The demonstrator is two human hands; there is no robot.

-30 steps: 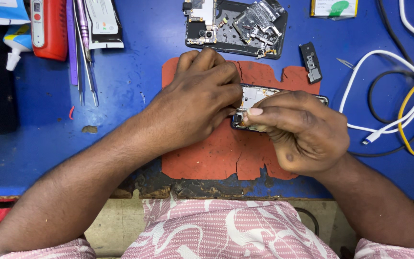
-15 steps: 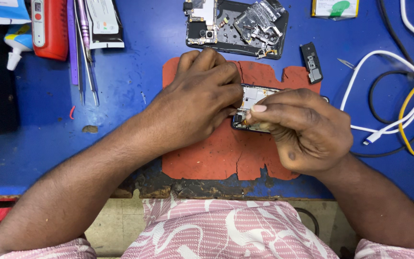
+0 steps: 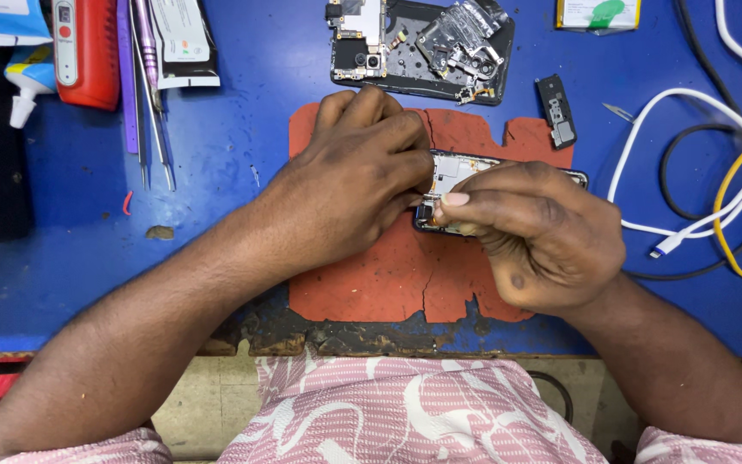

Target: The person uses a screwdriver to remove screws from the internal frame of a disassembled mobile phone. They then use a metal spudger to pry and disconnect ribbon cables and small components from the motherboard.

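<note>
Resting on a worn red mat (image 3: 388, 275), an opened phone (image 3: 457, 172) lies flat under both hands, most of it hidden by them. The left hand (image 3: 349, 176) is curled over the phone's left end, fingers bent and pressing down on it to hold it. The right hand (image 3: 534, 232) is closed into a pinch, thumb and forefinger tips together at the phone's lower left corner; whether they grip a small part or tool cannot be told. The mat sits on a blue bench (image 3: 216, 223) with a chipped front edge. Beyond the mat lies a second dismantled phone (image 3: 422, 47) and a small black part (image 3: 556, 110). Tweezers (image 3: 152, 86) and a red device (image 3: 83, 51) lie far left; white, black and yellow cables (image 3: 706, 172) loop at right.
</note>
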